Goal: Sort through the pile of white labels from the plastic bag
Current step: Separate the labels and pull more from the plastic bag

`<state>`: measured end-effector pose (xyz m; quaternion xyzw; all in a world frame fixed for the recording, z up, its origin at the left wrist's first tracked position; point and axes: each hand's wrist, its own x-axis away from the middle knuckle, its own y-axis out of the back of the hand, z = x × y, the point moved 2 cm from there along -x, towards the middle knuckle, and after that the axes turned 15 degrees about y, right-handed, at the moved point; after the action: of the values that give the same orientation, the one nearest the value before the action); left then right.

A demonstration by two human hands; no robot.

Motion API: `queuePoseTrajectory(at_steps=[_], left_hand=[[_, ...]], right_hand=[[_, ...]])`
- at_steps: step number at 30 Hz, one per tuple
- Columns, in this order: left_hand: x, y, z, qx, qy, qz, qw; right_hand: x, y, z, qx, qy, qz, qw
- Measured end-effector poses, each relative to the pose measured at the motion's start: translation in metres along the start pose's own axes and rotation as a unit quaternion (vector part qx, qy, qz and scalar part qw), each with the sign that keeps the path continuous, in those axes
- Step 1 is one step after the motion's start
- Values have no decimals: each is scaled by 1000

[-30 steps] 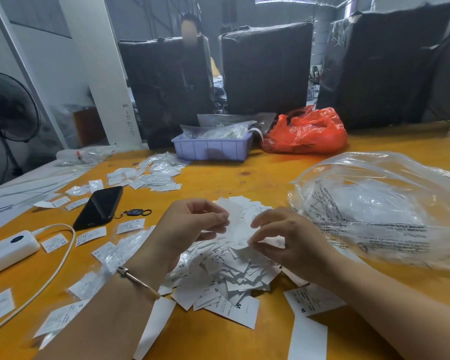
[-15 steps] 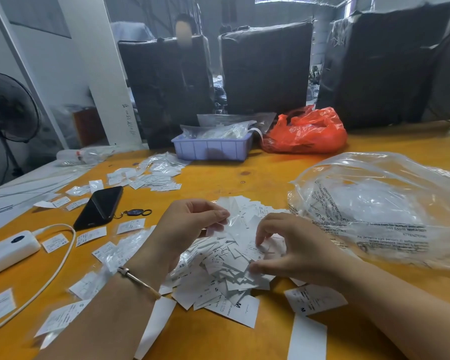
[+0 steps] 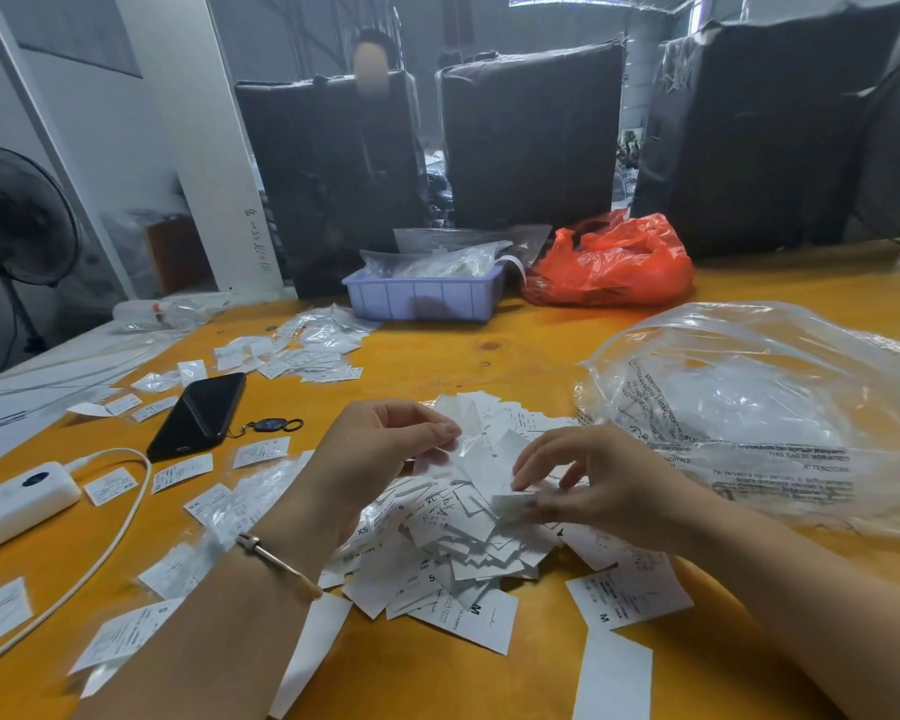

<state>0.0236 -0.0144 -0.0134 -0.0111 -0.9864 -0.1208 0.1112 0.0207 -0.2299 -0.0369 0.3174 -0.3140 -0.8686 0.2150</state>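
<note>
**Both hands over the label heap**

A heap of small white paper labels (image 3: 453, 543), printed with size letters such as XS, S, M and XL, lies on the orange wooden surface (image 3: 515, 350) right in front of the person. The left hand (image 3: 380, 449), with a thin bracelet (image 3: 276, 561) at the wrist, hovers above the heap's left side; its grip is narrow, thumb and fingers pinching a white label (image 3: 468, 449) lifted off the pile. The right hand (image 3: 588, 480) sits over the heap's right side, fingers curled, its grip pinching another small label (image 3: 513, 501) between thumb and fingertips.

Just right of the heap rests a crumpled clear plastic bag (image 3: 759, 407) with black warning print. More labels are scattered to the left, around a black smartphone (image 3: 198, 415) with a key fob (image 3: 271, 425) beside it and a white power bank (image 3: 19, 498) with its cable. At the far edge stand a lilac plastic tray (image 3: 424, 298) and a red plastic bag (image 3: 611, 265).
</note>
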Motion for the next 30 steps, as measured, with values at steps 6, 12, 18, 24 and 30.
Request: queuePoseTrajectory(at_steps=[6,12,18,24,30], left_hand=[[0,-1,0,-13,-3,2,1000],[0,-1,0,-23,0,4,1000],[4,-1,-2,-6,-13,24,1000],[14,-6,-8,1,-78,59,995],[21,-14,-10,3,-129,63,990]], right_hand=[[1,-7,-3,-74,-63,-24,995],[1,-8,-2,-148,-107,-28,983],[3,2,-6,-279,-115,-163,939],[2,17,-1,-417,-100,-239,871],[4,28,28,-310,22,-331,891]])
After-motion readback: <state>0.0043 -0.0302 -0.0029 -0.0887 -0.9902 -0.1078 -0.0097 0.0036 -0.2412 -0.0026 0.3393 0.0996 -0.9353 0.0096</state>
